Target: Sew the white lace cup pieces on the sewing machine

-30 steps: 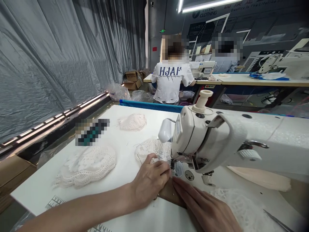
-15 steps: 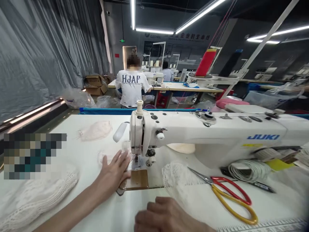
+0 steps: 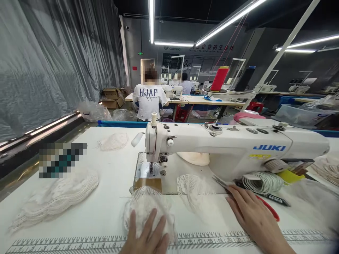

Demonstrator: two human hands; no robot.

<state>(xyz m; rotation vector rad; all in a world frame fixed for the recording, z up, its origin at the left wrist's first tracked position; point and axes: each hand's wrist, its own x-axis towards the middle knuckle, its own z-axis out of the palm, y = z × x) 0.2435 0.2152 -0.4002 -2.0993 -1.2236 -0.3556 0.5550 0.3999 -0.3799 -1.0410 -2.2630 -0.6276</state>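
Observation:
My left hand (image 3: 148,233) lies with spread fingers on a white lace piece (image 3: 148,199) at the table's front edge. My right hand (image 3: 258,218) is closed over the handles of the scissors (image 3: 222,184); the blades point left and part of the red handle shows, while the yellow handle is covered. Between my hands lies a second lace piece (image 3: 192,190). Behind it stands the white sewing machine (image 3: 225,141), with nothing visible under its presser foot (image 3: 151,169).
A stack of lace pieces (image 3: 60,197) lies at the left, a small pale piece (image 3: 114,141) behind it. Coiled cord (image 3: 262,182) and a black marker (image 3: 277,199) lie by the scissors. A printed ruler strip (image 3: 212,240) runs along the front. A co-worker (image 3: 150,100) sits ahead.
My left hand has moved from beside the needle to the front edge, where it rests on lace. My right hand has gone right, onto the scissors. The view has shifted slightly.

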